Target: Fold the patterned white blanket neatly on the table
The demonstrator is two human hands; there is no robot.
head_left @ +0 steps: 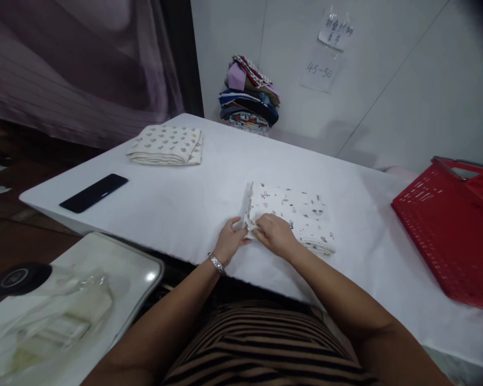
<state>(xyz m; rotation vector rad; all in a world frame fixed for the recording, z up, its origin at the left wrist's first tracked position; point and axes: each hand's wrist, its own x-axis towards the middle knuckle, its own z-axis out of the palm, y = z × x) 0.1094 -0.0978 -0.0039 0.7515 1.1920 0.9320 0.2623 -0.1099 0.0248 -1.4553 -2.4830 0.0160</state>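
A folded white cloth [293, 214] with small scattered prints lies flat on the white table in front of me. At its near left corner, my right hand [274, 233] is closed, pinching the cloth's edge. My left hand [231, 241], with a silver bracelet at the wrist, meets that same corner from the left, its thumb and fingers closed on the layered edge. Part of the corner is hidden behind my fingers. Farther back on the left rests a second folded cloth [165, 145], cream with grey prints, untouched by either hand.
A black phone [94, 193] lies at the table's [209, 193] left end. On the right stands a red plastic basket [454, 230]. Folded clothes [249, 96] are stacked behind the table by the wall. A white stool-like surface [132, 268] holding a plastic bag is at lower left.
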